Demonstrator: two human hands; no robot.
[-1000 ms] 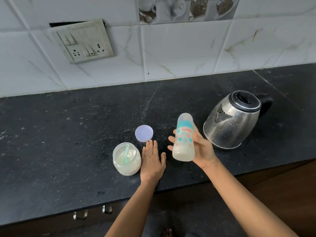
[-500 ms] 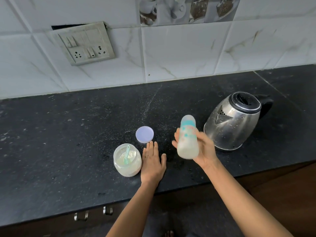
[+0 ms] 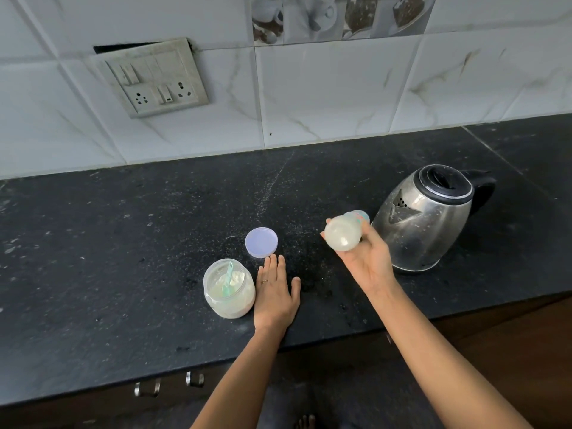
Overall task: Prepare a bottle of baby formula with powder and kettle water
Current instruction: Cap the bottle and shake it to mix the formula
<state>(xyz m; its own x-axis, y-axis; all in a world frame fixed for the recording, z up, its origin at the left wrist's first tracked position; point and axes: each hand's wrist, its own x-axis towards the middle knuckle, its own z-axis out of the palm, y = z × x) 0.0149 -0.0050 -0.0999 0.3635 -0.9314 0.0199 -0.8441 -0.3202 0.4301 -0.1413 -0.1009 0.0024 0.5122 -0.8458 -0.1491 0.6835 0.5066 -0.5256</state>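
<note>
While the left hand [image 3: 275,292] lies flat on the table [image 3: 123,243] beside the open powder jar [image 3: 228,289], the right hand [image 3: 366,258] grips the milky bottle [image 3: 343,235], tipped base-forward, above the table near the kettle [image 3: 427,218].

The jar [image 3: 229,292] is set on the counter [image 3: 123,243] near its front edge, with the scoop [image 3: 228,278] standing in it; the left hand [image 3: 275,295] is laid flat just right of it, and the lid [image 3: 261,242] lies just behind that hand. Further right, the bottle [image 3: 343,234] is held above the counter in the right hand [image 3: 370,261], base toward the front, just left of the kettle [image 3: 424,218]. The switch plate [image 3: 154,78] is mounted on the wall behind, at left.
</note>
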